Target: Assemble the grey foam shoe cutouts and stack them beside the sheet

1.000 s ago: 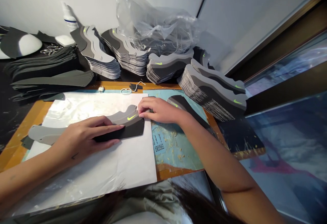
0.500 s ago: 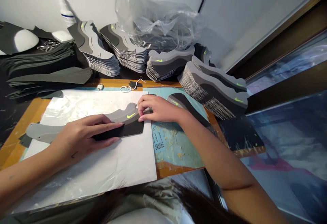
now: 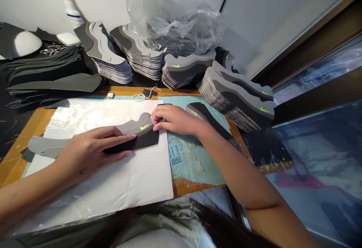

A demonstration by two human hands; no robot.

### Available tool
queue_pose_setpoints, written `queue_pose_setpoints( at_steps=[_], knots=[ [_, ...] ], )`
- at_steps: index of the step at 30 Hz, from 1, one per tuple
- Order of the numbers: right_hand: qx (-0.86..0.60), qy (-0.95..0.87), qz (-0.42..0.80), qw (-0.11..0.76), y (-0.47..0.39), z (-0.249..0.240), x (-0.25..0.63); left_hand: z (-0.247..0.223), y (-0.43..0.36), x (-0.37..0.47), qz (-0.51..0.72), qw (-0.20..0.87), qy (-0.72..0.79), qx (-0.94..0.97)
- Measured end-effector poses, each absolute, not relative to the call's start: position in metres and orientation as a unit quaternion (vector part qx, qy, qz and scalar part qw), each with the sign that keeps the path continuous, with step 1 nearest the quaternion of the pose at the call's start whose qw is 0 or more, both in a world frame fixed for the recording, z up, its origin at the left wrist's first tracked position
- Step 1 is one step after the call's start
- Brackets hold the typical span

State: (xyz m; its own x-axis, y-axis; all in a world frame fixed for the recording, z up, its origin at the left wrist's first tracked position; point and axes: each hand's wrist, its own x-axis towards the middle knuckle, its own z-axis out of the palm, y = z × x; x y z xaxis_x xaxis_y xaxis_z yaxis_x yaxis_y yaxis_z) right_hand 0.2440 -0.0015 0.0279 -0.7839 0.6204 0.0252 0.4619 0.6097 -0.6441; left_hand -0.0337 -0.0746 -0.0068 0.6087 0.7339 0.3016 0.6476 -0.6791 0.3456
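A shoe upper panel in grey and black, with a lime-green swoosh, lies across the white paper. My left hand rests on its middle with the fingers stretched out and the thumb apart. The panel's pale grey end sticks out on the left of that hand. At the right end, my right hand is closed, its thumb and fingertips pinching the panel's edge beside the swoosh. The fingertips partly cover that edge.
Stacked upper panels stand at the right, with further stacks along the back under a clear plastic bag. Dark cut pieces pile up at the left. Another swoosh panel lies on the blue board.
My right hand has shifted very slightly left at the panel's edge. The panel's lower right edge looks slightly raised now. My left hand has stayed in place.
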Motion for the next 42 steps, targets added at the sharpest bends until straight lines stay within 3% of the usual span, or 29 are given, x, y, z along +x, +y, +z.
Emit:
queue_pose_setpoints(
  at_steps=[12,42],
  knots=[
    [-0.282,-0.892,0.326,0.134,-0.0036,0.0280,0.2448,-0.0057,-0.0742,-0.0338,0.212,0.118,0.388,0.889],
    [-0.298,-0.888,0.343,0.064,-0.0070,0.0310,0.2432,-0.0008,-0.0742,-0.0340,0.204,0.124,0.381,0.893]
  ],
)
